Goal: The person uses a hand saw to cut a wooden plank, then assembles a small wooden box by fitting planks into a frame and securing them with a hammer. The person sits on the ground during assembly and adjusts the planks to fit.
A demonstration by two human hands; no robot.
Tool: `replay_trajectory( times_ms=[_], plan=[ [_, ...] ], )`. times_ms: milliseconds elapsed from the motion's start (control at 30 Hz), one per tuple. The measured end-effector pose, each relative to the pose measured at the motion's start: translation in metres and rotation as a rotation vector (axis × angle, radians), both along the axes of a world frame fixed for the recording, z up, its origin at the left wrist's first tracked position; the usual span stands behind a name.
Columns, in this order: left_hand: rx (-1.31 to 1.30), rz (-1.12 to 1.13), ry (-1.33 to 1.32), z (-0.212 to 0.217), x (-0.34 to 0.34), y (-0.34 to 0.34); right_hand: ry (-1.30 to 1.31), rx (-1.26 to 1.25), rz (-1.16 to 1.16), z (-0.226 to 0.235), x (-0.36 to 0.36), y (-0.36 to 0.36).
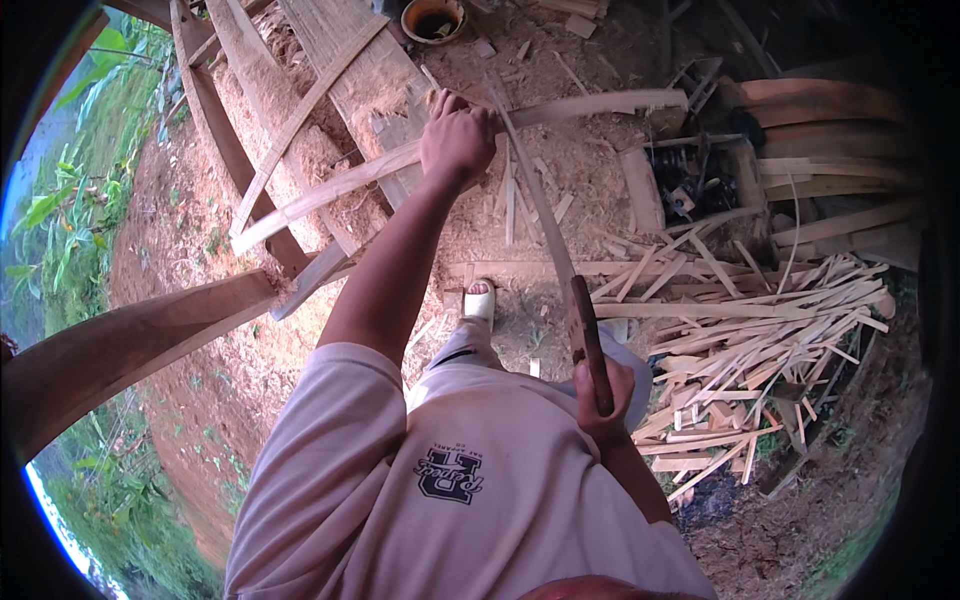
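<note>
We grip the long pale wooden slat (455,150) firmly in our left hand (457,138), our right hand (603,392) closed on the long-bladed knife's dark wooden handle (590,345), and cut away from our fingers

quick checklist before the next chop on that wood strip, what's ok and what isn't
1. Left hand grip on the long wood strip: closed around it near mid-length, ok.
2. Right hand grip on the long-bladed knife: wrapped around the wooden handle, ok.
3. Blade against the strip: the blade crosses the strip just right of the left hand; whether it touches, cannot tell.
4. Fingers away from the blade: the left hand sits very close to the crossing point, not ok.
5. Foot: the sandalled foot stands below the strip, near the blade's line, not ok.
6. Footing: the pile of split wood slats lies to the right, apart from the foot, ok.
</note>
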State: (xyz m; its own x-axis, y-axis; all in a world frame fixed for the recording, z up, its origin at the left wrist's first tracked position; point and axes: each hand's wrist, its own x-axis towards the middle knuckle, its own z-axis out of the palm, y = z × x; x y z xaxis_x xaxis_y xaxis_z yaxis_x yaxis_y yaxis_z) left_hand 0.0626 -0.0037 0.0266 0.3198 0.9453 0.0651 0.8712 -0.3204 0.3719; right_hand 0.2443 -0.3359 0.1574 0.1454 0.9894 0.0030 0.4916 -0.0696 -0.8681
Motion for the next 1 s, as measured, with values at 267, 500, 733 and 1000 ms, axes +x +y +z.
replay_trajectory(
  times_ms=[267,500,733,1000],
  plan=[
    [0.048,0.040,0.010,-0.004,-0.001,0.005,-0.064,0.029,0.021,-0.024,0.012,0.005],
    [0.014,0.044,0.015,-0.001,0.000,0.000,0.085,0.089,-0.034,-0.010,0.024,0.018],
    [0.033,0.076,-0.014,0.000,0.002,0.004,0.355,0.212,-0.021,-0.050,0.001,0.131],
    [0.100,0.080,-0.074,-0.003,0.002,0.002,0.539,0.083,-0.040,-0.088,-0.031,0.235]
  ],
)
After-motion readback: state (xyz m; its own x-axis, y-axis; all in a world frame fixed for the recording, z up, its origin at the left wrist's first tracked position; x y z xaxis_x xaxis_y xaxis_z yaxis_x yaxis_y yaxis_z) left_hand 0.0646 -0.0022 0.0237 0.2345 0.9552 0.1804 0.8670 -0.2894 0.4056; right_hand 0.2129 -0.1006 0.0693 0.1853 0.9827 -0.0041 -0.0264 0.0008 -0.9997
